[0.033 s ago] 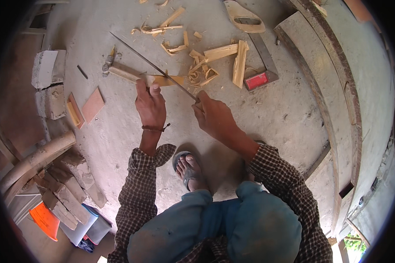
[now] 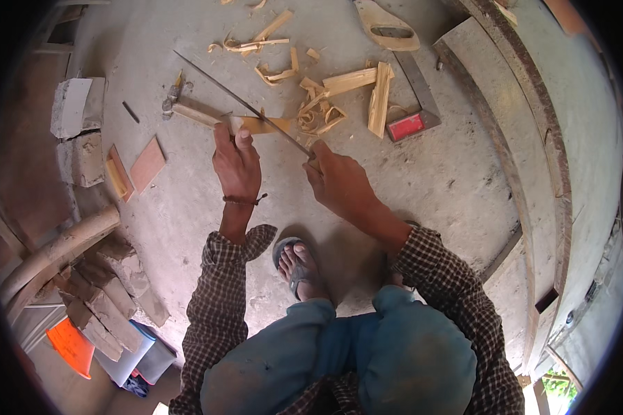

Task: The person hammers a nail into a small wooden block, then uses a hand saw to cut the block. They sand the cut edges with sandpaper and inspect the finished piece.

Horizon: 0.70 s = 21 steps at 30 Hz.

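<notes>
My right hand [image 2: 342, 181] is closed round the near end of a long, thin, dark file [image 2: 214, 81], which slants away to the far left and tapers to a point. The file crosses over a small light-wood piece [image 2: 273, 126]. My left hand [image 2: 237, 162] pinches that piece at its left end, thumb and fingers pointing away from me. Just beyond the left fingertips lies a hammer [image 2: 194, 113], its metal head toward the left; the handle's near end is hidden by the hand.
Curled wood shavings [image 2: 318, 114] and split wood strips [image 2: 378, 100] are scattered ahead. A handsaw [image 2: 412, 76] and a red box [image 2: 405, 126] lie to their right. Bricks [image 2: 86, 159] and thin flat pieces [image 2: 147, 163] are at left; long curved beams [image 2: 512, 138] run along the right.
</notes>
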Each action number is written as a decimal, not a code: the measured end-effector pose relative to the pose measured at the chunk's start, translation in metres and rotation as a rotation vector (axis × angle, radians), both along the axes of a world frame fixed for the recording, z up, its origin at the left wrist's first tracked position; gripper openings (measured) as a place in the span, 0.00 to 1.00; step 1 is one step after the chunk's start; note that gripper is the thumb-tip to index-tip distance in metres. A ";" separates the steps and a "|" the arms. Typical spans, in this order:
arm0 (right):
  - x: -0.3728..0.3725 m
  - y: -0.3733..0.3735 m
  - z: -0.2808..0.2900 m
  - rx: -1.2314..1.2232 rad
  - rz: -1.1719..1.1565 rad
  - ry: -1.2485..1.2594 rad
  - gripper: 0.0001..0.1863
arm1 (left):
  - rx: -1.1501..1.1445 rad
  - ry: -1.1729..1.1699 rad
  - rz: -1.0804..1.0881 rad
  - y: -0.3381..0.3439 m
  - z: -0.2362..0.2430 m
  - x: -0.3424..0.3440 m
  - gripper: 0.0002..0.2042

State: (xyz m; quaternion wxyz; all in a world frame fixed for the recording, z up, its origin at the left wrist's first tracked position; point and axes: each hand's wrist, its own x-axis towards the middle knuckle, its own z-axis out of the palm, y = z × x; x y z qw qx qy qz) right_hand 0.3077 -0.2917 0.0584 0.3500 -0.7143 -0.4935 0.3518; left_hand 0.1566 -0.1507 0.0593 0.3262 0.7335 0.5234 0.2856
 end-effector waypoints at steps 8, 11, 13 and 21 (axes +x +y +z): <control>0.003 0.003 -0.014 -0.101 -0.022 -0.064 0.13 | 0.028 0.043 -0.004 0.006 -0.008 -0.002 0.26; 0.017 -0.002 -0.017 -0.192 -0.028 0.070 0.13 | 0.013 0.024 -0.001 0.007 -0.005 -0.005 0.26; 0.010 0.003 -0.003 0.019 -0.082 0.093 0.13 | -0.021 0.028 0.005 0.004 -0.005 -0.005 0.26; 0.012 0.001 -0.020 -0.172 -0.051 -0.004 0.14 | -0.029 -0.023 0.040 0.005 -0.001 -0.001 0.26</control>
